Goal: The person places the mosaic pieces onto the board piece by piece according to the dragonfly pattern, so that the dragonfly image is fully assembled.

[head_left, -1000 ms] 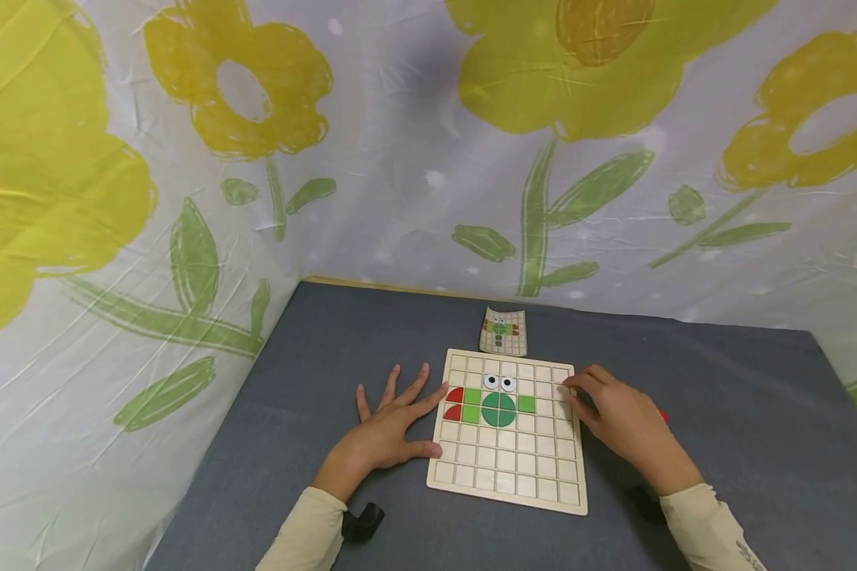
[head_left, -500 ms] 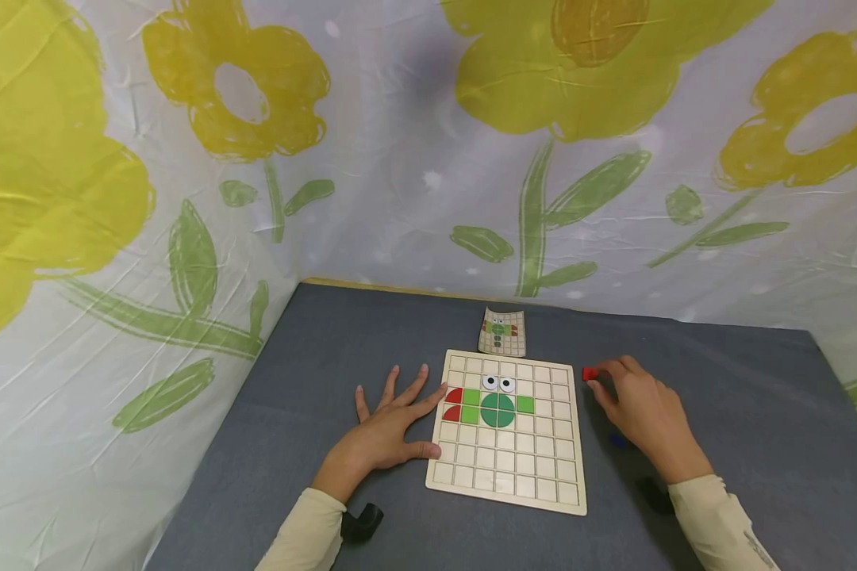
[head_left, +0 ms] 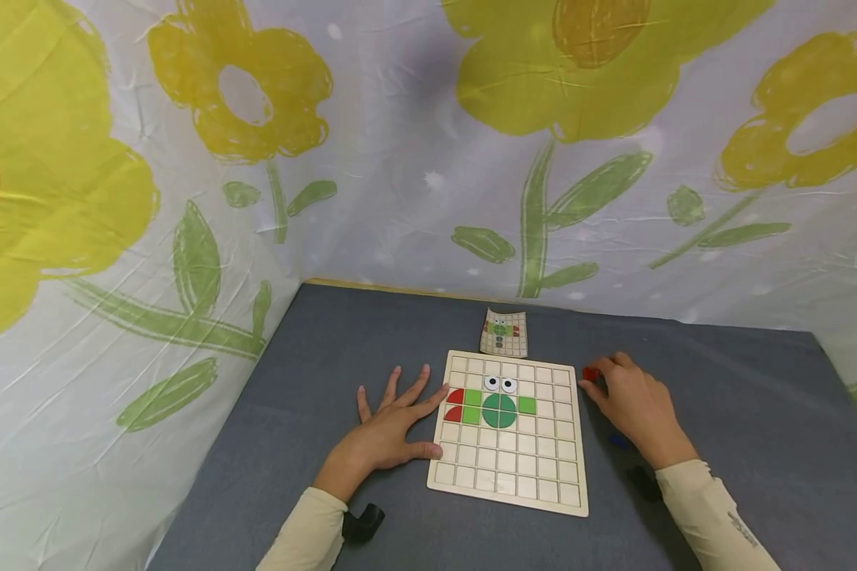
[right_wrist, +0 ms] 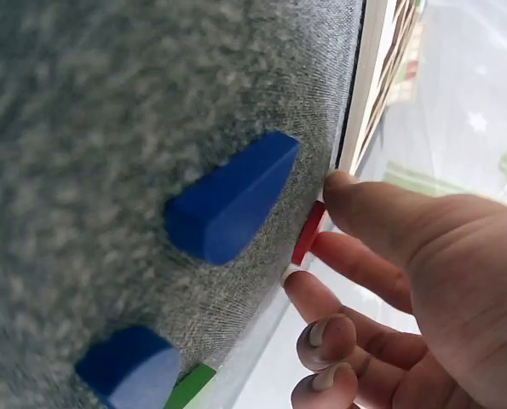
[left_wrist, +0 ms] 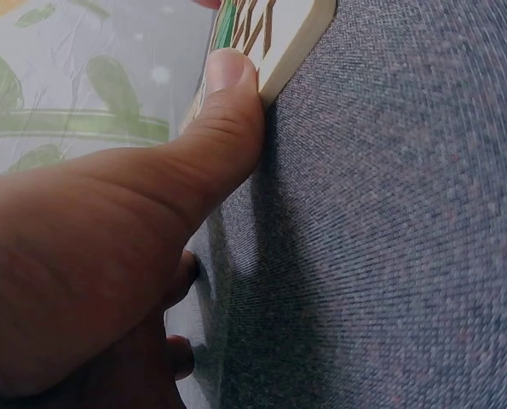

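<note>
A pale wooden grid board [head_left: 524, 464] lies on the dark table with eye pieces, dark green quarter-circles, light green squares and red quarter-circles set in its cells. My left hand [head_left: 380, 438] has its fingers spread, its thumb and index fingertip at the board's left edge. In the left wrist view the thumb [left_wrist: 223, 94] presses on that edge. Right of the board, my right hand [head_left: 636, 411] pinches a small red piece [head_left: 589, 373] between thumb and index finger, low over the table. The right wrist view shows this red piece [right_wrist: 308, 232] edge-on.
A small pattern card [head_left: 516, 346] lies behind the board. Beside the right hand are blue pieces [right_wrist: 227, 204] and a green piece [right_wrist: 192, 385] on the cloth. A flowered curtain [head_left: 400, 198] rises behind the table [head_left: 371, 325].
My right hand has left the board's right edge and moved right to the red piece, where its fingers have shifted slightly since. The left hand and board stay put.
</note>
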The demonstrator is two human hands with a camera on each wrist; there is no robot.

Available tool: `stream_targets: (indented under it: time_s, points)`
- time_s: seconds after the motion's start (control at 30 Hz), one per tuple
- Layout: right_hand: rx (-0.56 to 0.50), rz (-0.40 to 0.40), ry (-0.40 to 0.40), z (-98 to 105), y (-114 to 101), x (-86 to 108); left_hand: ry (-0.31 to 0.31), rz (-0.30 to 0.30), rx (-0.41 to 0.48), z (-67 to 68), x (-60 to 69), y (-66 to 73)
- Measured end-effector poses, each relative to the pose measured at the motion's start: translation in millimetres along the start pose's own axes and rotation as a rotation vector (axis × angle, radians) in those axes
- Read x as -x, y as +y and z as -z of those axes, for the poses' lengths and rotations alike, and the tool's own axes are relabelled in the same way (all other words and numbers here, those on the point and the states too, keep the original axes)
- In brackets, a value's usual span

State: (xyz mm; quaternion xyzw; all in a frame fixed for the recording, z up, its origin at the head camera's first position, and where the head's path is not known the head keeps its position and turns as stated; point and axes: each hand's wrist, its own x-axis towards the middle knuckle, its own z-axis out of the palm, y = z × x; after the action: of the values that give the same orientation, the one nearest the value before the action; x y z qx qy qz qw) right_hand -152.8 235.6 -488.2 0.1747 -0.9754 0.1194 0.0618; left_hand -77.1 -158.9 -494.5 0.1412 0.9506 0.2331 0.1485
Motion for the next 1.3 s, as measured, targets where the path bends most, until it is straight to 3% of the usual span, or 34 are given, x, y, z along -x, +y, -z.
stream_targets:
  time_s: [0.5,0.77,1.1,1.3]
  points:
    - [-0.055,-0.013,-0.091,1.3,2.9,-0.7,-0.009,-0.002,0.000,-0.1,0.0,0.3]
    - [-0.066,0.027,-0.079,0.4,1.3,-3.0,0.001,-0.009,-0.003,0.1,-0.2,-0.3]
    - [-0.151,-0.023,-0.182,4.1,4.3,-5.9,0.001,-0.008,0.000,-1.9,-0.7,-2.5]
    - [-0.123,-0.008,-0.166,9.5,-2.5,-1.8,0.003,-0.011,-0.006,-1.4,-1.1,-2.3]
